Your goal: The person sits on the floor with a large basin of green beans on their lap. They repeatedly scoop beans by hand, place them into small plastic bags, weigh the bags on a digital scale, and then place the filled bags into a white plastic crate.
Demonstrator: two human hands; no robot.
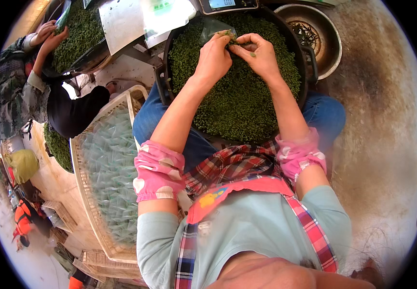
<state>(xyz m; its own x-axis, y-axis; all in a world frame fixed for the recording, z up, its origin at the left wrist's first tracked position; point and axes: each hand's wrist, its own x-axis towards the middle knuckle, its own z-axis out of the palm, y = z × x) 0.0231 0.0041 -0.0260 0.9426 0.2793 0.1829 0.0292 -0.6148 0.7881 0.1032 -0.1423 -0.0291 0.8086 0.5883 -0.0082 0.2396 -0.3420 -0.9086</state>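
Over a wide dark pan (305,67) filled with small green berries (241,108), which look like green peppercorns, my two hands meet near the far rim. Between the fingertips of my left hand (214,57) is a small clump of green berries and stems (231,35). My right hand (261,56) pinches the same clump from the other side, and a green bit clings to one of its fingers. A clear plastic bag (214,27) shows just behind my left fingers; whether they touch it is hidden.
A digital scale (226,4) stands beyond the pan, beside printed plastic bags (165,16). A metal basin (333,43) holds dark stems at right. At left, a plastic crate (82,195) contains many filled clear bags (112,173). A co-worker's hands (49,36) hold a bag over another berry-filled pan.
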